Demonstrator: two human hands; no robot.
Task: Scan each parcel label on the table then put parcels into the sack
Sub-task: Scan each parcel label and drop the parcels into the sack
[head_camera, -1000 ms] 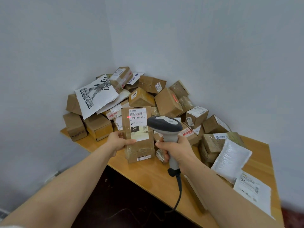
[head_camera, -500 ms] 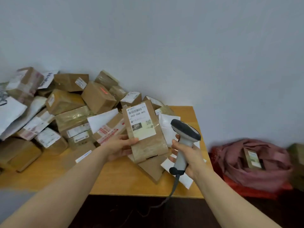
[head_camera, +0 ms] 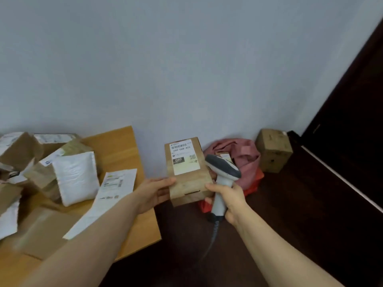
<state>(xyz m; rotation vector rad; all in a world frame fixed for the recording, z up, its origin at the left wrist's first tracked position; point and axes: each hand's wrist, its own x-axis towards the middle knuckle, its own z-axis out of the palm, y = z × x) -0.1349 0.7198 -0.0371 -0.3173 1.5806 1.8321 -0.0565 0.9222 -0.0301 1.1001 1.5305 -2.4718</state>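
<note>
My left hand (head_camera: 154, 192) grips the labelled parcel (head_camera: 187, 177) by its lower corner, clear of the counter (head_camera: 122, 146), between it and the pink sack (head_camera: 244, 160) on the floor. My right hand (head_camera: 230, 200) is wrapped round the scanner (head_camera: 222, 168). I judge this the bagging step: next, bring the parcel over the sack's mouth and release.

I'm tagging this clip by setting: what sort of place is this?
Probably a parcel-sorting corner: labelled parcels heaped on a table, a barcode scanner in the right hand, a pink sack on the floor.
</note>
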